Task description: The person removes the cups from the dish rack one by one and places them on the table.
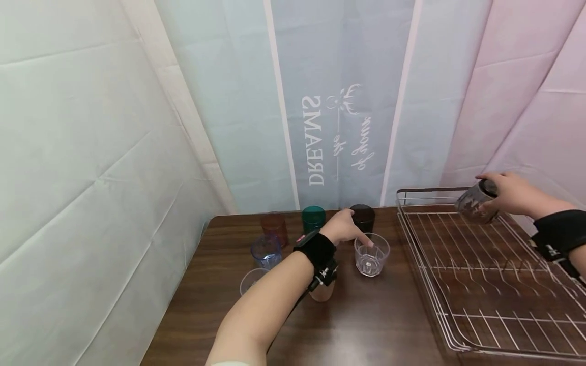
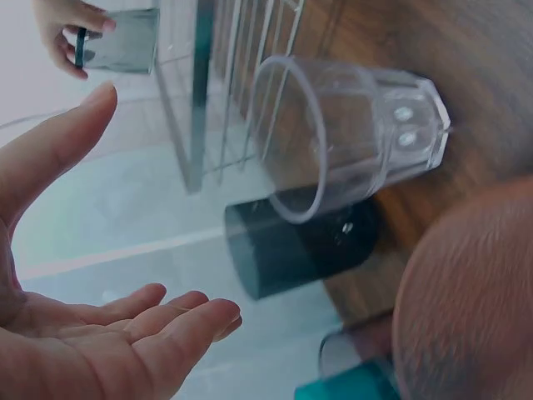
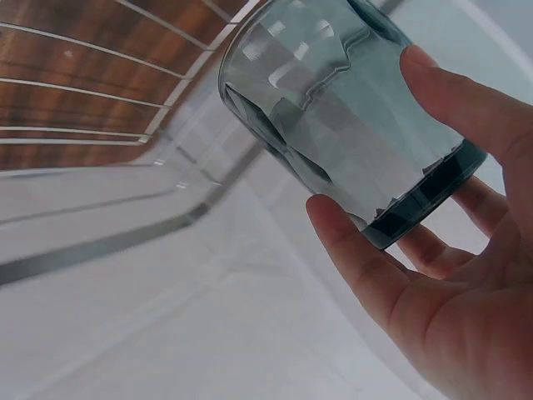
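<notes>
Over the dish rack, my right hand (image 1: 515,194) grips a smoky grey glass (image 1: 472,203) near its thick base. The glass is tilted, its mouth pointing away from the palm, as the right wrist view shows. My left hand (image 1: 341,229) reaches over a clear tumbler (image 1: 372,265) that stands upright on the table. Its thumb and fingers are spread apart, and no cup lies between them in the left wrist view. Just behind that tumbler stands a dark, nearly black cup (image 1: 363,219).
The wire dish rack (image 1: 526,352) takes up the right side. Left of my hand stand a teal cup (image 1: 313,216), a reddish-brown cup (image 1: 273,227), a blue cup (image 1: 265,251) and another clear cup (image 1: 248,281). An amber cup (image 1: 322,292) is partly behind my left wrist. Fabric hangs behind.
</notes>
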{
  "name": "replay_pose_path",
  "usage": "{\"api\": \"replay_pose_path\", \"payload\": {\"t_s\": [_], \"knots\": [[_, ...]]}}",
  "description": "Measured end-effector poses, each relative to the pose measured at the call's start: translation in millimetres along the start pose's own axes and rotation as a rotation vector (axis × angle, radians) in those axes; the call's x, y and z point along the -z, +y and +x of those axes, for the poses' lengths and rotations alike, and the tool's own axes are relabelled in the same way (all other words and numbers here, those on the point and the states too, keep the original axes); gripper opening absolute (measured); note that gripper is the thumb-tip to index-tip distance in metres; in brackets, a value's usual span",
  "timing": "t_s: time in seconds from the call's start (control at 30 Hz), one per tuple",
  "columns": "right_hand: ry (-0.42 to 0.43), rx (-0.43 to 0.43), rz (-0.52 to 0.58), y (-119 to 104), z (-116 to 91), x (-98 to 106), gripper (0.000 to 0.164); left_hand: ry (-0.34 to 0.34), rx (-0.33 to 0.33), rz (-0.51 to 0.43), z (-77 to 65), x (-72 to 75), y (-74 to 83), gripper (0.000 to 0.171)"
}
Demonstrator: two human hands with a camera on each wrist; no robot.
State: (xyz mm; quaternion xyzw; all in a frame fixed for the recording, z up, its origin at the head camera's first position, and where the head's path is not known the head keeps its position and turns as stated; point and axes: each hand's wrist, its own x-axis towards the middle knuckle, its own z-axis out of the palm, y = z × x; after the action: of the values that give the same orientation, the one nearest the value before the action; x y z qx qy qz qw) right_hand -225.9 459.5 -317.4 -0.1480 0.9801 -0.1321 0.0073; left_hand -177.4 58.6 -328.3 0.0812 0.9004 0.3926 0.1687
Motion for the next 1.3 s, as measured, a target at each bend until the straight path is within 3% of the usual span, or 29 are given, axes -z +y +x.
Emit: {"api": "replay_pose_path", "payload": {"t_s": [0.2, 0.37, 0.5, 0.6, 0.7, 0.8, 0.9, 0.93, 1.0, 1.1, 1.17, 1.23, 1.3], "knots": [[0.052, 0.058, 0.012, -31.6, -2.2, 17.7, 0.083, 0.026, -0.035, -0.032, -8.3, 28.6, 2.4, 0.097], [0.155, 0.123, 0.045, -64.4, -4.6, 20.9, 0.084, 0.051, -0.039, -0.113, -17.3, 44.5, -4.6, 0.096], [0.219, 0.188, 0.170, -89.6, -15.0, 16.1, 0.083, 0.057, -0.058, -0.149, -25.4, 51.8, -12.3, 0.095], [0.218, 0.175, 0.337, -106.6, -27.6, 9.0, 0.082, 0.060, -0.121, -0.215, -30.7, 53.3, -17.2, 0.094], [0.212, 0.143, 0.634, -120.5, -39.6, -7.0, 0.074, 0.058, -0.206, -0.333, -36.0, 49.4, -19.1, 0.093], [0.151, 0.268, 1.215, -132.7, -47.5, -31.9, 0.056, 0.025, -0.286, -0.512, -40.9, 36.5, -14.7, 0.093], [-0.052, 0.494, 1.753, -147.9, -52.3, -55.6, 0.049, -0.026, -0.385, -0.700, -46.9, 15.4, -4.2, 0.092], [-0.147, 0.561, 1.881, -153.3, -54.1, -62.2, 0.047, -0.044, -0.423, -0.765, -49.0, 7.5, 0.1, 0.093], [-0.302, 0.618, 2.008, -163.9, -59.2, -72.3, 0.046, -0.070, -0.506, -0.865, -54.2, -7.5, 7.5, 0.094], [-0.433, 0.598, 2.079, -174.7, -69.7, -81.2, 0.046, -0.041, -0.616, -0.955, -63.9, -26.5, 14.4, 0.094], [-0.449, 0.574, 2.010, -174.7, -77.5, -83.1, 0.047, -0.003, -0.658, -0.968, -72.6, -35.9, 14.5, 0.092], [-0.398, 0.582, 1.868, -167.1, -86.7, -82.5, 0.049, 0.071, -0.668, -0.936, -83.4, -45.3, 10.6, 0.091], [-0.307, 0.614, 1.715, -151.6, -97.3, -81.0, 0.054, 0.139, -0.613, -0.855, -95.0, -56.3, 2.1, 0.091]]}}
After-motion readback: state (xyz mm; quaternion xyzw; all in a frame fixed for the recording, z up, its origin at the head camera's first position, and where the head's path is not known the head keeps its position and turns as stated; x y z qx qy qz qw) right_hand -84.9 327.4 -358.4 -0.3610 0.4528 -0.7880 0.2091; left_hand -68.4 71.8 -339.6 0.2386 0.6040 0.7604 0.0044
